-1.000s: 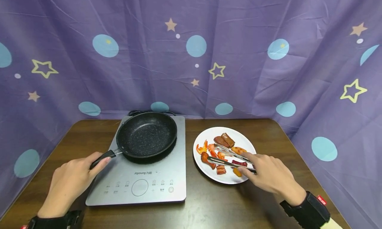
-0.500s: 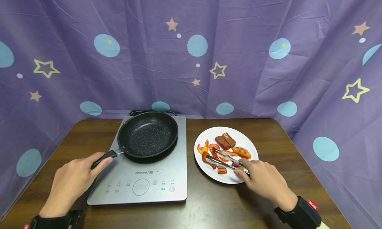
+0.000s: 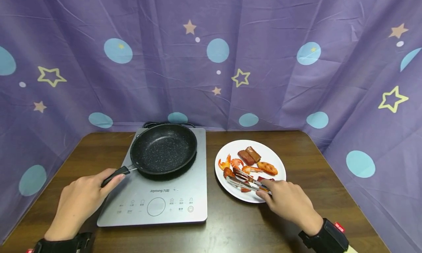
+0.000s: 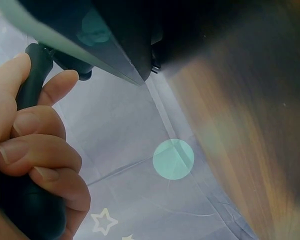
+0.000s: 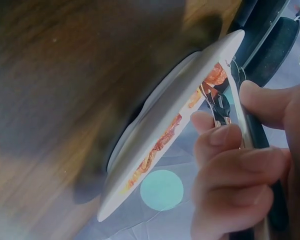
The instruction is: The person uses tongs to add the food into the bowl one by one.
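In the head view my left hand (image 3: 79,198) grips the black handle (image 3: 113,175) of a speckled frying pan (image 3: 163,148) on the induction cooker (image 3: 132,190). The left wrist view has those fingers curled round the handle (image 4: 32,205). My right hand (image 3: 290,201) holds metal food tongs (image 3: 252,180) low over a white plate (image 3: 268,156). The tongs' tips lie around a browned drumstick-like piece (image 3: 228,172); whether they clamp it I cannot tell. Fingers and thumb press the tongs (image 5: 242,115) from both sides in the right wrist view.
The plate also holds shrimp (image 3: 225,162), two brown meat slabs (image 3: 249,155), a golden wing-like piece (image 3: 267,168) and other bits. A cable (image 3: 153,123) lies behind the cooker. A purple curtain (image 3: 280,81) hangs beyond the wooden table (image 3: 211,238).
My right hand has moved left and slightly down, and the tongs' tips have drawn closer together around the drumstick-like piece. My left hand and the pan stay in place.
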A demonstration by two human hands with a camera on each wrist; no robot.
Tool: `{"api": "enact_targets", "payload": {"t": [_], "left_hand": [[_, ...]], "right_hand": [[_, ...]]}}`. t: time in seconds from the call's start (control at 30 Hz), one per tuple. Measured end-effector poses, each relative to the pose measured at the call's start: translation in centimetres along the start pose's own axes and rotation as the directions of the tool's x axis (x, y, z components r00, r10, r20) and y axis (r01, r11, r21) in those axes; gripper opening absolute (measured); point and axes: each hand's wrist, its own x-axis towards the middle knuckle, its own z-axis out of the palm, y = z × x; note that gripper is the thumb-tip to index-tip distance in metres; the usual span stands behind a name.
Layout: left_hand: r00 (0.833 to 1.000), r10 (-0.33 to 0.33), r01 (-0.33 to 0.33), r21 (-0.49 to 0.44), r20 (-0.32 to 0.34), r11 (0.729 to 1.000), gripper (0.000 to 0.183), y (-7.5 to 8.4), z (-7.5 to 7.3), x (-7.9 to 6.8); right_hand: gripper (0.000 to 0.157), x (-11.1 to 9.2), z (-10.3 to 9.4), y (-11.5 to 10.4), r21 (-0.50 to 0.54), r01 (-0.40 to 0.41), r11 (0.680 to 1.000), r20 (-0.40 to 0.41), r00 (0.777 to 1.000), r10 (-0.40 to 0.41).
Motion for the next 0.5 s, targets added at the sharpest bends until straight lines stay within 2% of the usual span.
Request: {"api": "enact_targets", "payload": {"t": [0.23, 0.5], "left_hand": [[1.0, 0.002, -0.002, 0.015, -0.022, 1.0, 0.044, -0.02, 0.16, -0.11], [1.0, 0.002, -0.001, 0.012, -0.014, 1.0, 0.045, -0.08, 0.23, -0.07]], "right_hand": [[0.034, 0.07, 0.14, -0.19, 0.001, -0.002, 1.0, -0.002, 1.0, 0.002], [0.036, 0.5, 0.53, -0.31, -0.004, 0.012, 1.0, -0.019, 1.0, -0.012]]}}
